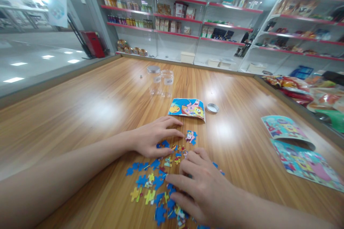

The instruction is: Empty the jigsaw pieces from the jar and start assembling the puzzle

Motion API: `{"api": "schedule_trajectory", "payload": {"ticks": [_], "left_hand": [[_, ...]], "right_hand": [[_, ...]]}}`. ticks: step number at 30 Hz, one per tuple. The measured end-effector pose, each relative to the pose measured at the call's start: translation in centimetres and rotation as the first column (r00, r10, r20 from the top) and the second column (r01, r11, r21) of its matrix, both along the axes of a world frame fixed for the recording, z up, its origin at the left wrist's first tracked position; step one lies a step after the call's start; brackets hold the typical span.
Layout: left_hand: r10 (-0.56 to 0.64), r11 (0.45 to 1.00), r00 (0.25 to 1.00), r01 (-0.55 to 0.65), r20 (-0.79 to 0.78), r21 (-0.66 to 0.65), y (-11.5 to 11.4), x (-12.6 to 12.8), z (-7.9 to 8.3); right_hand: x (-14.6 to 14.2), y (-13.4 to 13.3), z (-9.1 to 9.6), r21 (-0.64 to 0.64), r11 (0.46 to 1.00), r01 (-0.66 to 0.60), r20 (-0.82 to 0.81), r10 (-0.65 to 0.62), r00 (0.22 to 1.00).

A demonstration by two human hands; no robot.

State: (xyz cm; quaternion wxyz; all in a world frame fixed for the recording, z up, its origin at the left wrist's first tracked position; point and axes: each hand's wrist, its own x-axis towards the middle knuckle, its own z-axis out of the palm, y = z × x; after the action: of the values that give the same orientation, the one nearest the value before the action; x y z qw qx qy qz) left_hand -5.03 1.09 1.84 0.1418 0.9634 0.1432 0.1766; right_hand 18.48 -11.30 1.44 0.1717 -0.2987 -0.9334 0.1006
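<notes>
Loose jigsaw pieces (158, 182), mostly blue with some yellow, lie scattered on the wooden table in front of me. My left hand (154, 137) rests at the upper left of the pile, fingers spread, its thumb over some pieces. Just beyond its fingertips lies a small joined cluster of puzzle pieces (191, 137) with pink and blue on it. My right hand (200, 182) reaches over the right part of the pile, fingers apart and touching pieces, hiding those beneath. A curled picture card (187, 109) with cartoon figures lies behind the cluster.
Two clear plastic jars (167, 85) stand further back, one with a silver lid on. A loose metal lid (212, 108) lies right of the picture card. Two more cartoon sheets (309, 164) lie at the right. Stocked shelves (177, 16) stand behind the table.
</notes>
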Motion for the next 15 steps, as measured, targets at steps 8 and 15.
{"api": "schedule_trajectory", "payload": {"ticks": [8,15], "left_hand": [[-0.056,0.998,0.998,0.056,0.017,0.012,-0.02,0.15,0.1],[-0.14,0.99,0.989,0.141,-0.051,0.002,0.04,0.06,0.23]], "right_hand": [[-0.14,0.14,0.3,0.012,1.0,-0.003,-0.013,0.003,1.0],[-0.15,0.12,0.22,0.018,1.0,0.0,-0.022,0.0,1.0]]}}
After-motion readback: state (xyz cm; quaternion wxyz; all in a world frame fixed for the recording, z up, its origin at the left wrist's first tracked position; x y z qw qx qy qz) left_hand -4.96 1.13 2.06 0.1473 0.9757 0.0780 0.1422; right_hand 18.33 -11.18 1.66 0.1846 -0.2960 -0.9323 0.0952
